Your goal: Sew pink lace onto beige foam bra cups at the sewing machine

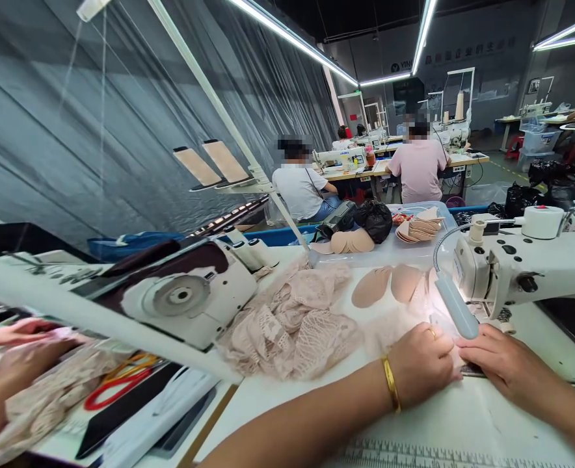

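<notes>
My left hand [421,364], with a ring and a gold bracelet, is closed with its fingertips on a thin beige fabric piece [389,325] beside the sewing machine [492,260]. Close against it, my right hand [507,361] has its fingers pressed together at the same fabric's edge, just below the machine head. A lit grey lamp [456,304] hangs over both hands and hides part of the stitching area. Beige bra cups [373,287] lie behind the fabric. To the left spreads a pile of beige lace [297,325].
A clear plastic tray [317,259] holds stacked cups and a black bag. A second machine [185,296] and a thread stand pole [287,221] are on the left. A co-worker's hands [28,351] handle lace there, near red-handled scissors [116,388]. A ruler [414,453] runs along the front.
</notes>
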### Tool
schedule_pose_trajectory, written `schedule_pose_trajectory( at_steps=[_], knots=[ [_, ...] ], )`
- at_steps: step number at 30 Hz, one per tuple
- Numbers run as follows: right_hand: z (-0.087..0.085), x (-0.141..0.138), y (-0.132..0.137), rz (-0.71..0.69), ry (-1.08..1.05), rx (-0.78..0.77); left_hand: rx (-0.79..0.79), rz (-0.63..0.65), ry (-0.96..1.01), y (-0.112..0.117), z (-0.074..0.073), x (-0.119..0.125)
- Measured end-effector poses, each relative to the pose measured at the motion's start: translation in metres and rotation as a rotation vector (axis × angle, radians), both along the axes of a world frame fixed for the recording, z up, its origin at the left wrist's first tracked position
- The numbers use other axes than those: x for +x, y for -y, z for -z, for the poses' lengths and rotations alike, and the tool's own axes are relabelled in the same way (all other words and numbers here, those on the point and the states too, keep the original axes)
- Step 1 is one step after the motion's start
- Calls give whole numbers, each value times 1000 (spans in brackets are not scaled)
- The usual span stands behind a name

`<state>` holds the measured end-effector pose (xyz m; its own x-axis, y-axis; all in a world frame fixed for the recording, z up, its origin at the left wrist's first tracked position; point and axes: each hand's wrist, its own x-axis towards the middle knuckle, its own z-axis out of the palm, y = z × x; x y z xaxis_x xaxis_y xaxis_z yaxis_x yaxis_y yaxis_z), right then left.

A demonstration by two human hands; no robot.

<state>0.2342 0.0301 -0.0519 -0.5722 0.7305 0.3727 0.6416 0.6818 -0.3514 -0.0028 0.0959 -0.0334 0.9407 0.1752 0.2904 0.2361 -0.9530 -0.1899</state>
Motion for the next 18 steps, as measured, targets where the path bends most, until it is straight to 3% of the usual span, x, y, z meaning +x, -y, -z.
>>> schedule_pose_trajectory(
  at_steps=[6,12,18],
  knots=[
    [-3,9,5,67,124,-58,-95,-149,7,1,-1,7],
    [-15,9,10,110,132,-132,-132,-150,93,6,-1,4],
    [-20,4,14,61,161,-151,-175,-132,108,6,-2,4]
  ],
)
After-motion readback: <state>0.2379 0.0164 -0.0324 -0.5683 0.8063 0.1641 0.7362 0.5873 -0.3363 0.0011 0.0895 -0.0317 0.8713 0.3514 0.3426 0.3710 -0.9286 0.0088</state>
